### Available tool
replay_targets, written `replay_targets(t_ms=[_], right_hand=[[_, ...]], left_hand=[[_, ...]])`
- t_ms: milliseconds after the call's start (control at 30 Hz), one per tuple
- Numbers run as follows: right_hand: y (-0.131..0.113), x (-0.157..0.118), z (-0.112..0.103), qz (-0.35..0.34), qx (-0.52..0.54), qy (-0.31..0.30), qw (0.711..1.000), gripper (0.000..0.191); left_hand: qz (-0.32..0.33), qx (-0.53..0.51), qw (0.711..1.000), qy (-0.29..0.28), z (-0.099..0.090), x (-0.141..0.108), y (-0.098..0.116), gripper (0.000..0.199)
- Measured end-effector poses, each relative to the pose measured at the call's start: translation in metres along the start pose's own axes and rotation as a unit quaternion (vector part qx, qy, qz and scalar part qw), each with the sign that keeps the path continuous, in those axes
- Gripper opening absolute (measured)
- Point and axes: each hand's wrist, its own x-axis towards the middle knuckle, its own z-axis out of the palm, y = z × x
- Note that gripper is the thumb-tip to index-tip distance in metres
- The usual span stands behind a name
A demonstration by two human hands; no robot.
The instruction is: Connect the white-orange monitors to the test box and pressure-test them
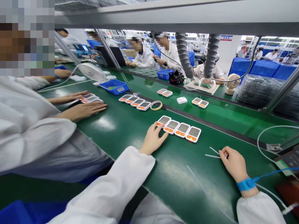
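Several white devices with grey screens and orange buttons lie side by side in a slanting row on the green table [170, 161]. My left hand [153, 137] has its fingers spread, with the fingertips on the two leftmost devices [172, 127]. The rightmost device [193, 134] glows orange at its lower edge. To the right, my right hand [233, 161] is pinched shut on thin white strips [212, 156], which stick out leftward just above the table. A blue strap [246, 184] with a cord circles my right wrist.
At left, a person's hands [81, 110] rest by more devices. Beyond my left hand are another device row [134, 102], a tape roll [156, 105] and a blue tray [114, 87]. A thin tube [205, 189] lies near the front; cables run at right.
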Motion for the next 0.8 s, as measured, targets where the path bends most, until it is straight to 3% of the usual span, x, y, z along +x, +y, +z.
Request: replay_targets(t_ms=[133,433,600,700,800], right_hand=[[0.000,0.000,0.000,0.005,-0.001,-0.001,1.000,0.034],[0.000,0.000,-0.001,0.002,-0.015,-0.001,1.000,0.034],[-0.001,0.000,-0.001,-0.001,-0.013,-0.002,1.000,0.035],[-0.002,0.000,-0.001,-0.005,-0.012,0.004,1.000,0.036],[-0.002,0.000,-0.002,-0.007,-0.015,0.010,1.000,0.036]], left_hand=[[-0.013,0.010,1.000,-0.025,-0.006,-0.001,-0.020,0.064],[-0.014,0.024,0.999,-0.024,-0.002,0.000,-0.016,0.061],[0.082,0.041,0.995,0.040,-0.009,-0.014,-0.002,0.051],[0.124,0.016,0.992,-0.021,-0.014,-0.022,0.010,0.048],[0.111,0.012,0.992,-0.067,-0.015,-0.024,0.018,0.047]])
